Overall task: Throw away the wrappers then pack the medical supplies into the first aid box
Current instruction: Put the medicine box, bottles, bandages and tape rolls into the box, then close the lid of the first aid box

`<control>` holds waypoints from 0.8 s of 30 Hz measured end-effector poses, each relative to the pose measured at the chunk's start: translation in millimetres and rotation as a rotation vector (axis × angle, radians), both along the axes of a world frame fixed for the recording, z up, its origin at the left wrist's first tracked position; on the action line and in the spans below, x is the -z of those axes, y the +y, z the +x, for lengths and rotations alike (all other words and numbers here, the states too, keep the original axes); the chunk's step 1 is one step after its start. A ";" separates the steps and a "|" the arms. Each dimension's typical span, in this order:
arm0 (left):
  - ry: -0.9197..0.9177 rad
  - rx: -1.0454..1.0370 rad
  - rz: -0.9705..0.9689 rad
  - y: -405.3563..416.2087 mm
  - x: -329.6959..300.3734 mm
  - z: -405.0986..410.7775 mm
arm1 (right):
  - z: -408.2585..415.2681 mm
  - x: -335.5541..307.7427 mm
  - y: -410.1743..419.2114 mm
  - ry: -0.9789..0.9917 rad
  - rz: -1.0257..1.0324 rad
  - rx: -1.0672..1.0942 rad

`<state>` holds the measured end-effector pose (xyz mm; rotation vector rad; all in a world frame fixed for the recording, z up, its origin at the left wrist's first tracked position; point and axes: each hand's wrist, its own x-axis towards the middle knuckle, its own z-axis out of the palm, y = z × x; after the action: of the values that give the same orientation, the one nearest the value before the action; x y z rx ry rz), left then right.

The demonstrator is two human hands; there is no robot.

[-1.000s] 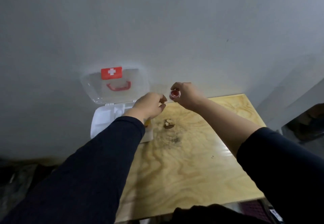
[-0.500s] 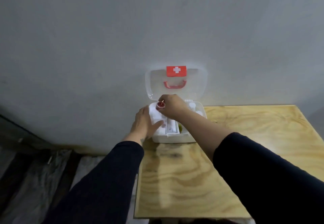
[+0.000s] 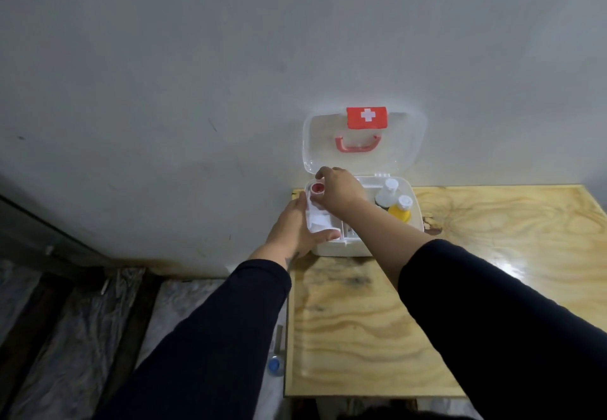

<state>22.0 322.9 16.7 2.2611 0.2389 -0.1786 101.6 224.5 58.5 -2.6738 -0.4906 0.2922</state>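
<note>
Packing step in hand. Table [image 3: 427,321] at 6 o'clock bare of wrappers. Left hand [image 3: 295,229] flat, bracing first aid box [image 3: 348,245] at its 9 o'clock wall. Right hand [image 3: 338,189] pinching small red-capped jar [image 3: 317,188], now lower over far-left compartment than half a second ago. Next: release inside.

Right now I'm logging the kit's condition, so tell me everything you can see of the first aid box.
The first aid box is white plastic, open, at the wooden table's back left corner. Its clear lid, with red cross label and red handle, stands against the wall. Inside are dividers and two white-capped bottles, one yellow. The left hand rests on its left edge; the right hand holds a small red-topped item over it.
</note>
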 end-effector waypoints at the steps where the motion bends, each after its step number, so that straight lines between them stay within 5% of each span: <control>1: 0.012 -0.004 0.006 -0.5 -1.0 -0.5 | 0.0 -2.5 -1.7 -0.001 0.019 0.003; 7: 0.052 0.028 0.038 -0.3 -6.4 -2.4 | 2.5 -37.7 -21.7 -0.109 0.046 0.007; 14: 0.086 0.071 0.130 -1.5 -8.9 -4.8 | 14.0 -76.5 -53.9 -0.731 0.038 0.025; 20: 0.067 0.035 0.126 -0.8 -6.4 -5.6 | 35.5 -75.4 -62.8 -0.555 -0.128 0.071; 24: 0.095 0.016 0.154 -3.2 -16.5 -7.1 | 24.9 -72.0 -66.2 -0.622 -0.139 0.064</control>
<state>14.9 319.7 33.2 2.4107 0.2943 -0.2854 126.5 158.3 130.5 -2.8791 -0.5731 -0.5639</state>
